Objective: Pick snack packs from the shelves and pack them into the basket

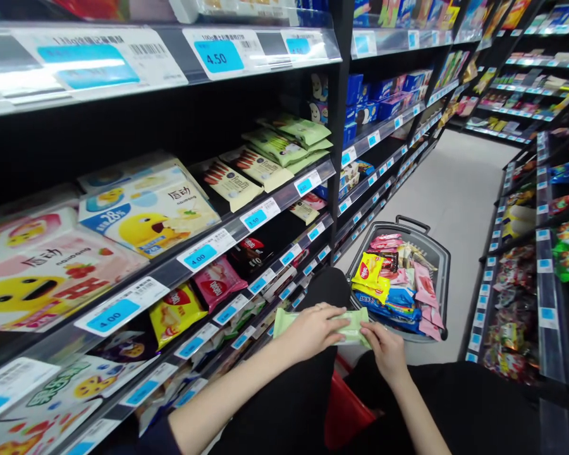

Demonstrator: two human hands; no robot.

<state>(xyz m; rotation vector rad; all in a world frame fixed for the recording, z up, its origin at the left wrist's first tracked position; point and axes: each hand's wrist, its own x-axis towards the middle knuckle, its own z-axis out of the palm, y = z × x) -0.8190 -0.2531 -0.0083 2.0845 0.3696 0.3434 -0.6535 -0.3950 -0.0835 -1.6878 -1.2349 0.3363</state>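
Above my knees I have a light green snack packet point(282, 321) between both hands. My left hand point(315, 328) lies over its middle with the fingers curled across it. At the packet's right end, my right hand point(384, 344) pinches the edge with thumb and fingers. Similar green packets point(289, 142) lie stacked on the shelf to the left, beside cream-coloured packets point(232, 180). Past my knees a grey shopping basket point(448, 272) stands on the floor. Yellow packets point(372, 272), blue packets point(389, 309) and pink packets point(427, 291) fill it.
White and yellow boxes point(146, 208) line the left shelf, above a price strip point(260, 215). A yellow packet point(177, 313) sits one shelf lower. On the right runs a rack of bagged sweets point(514, 316). A red stool or bin point(346, 411) shows between my legs.
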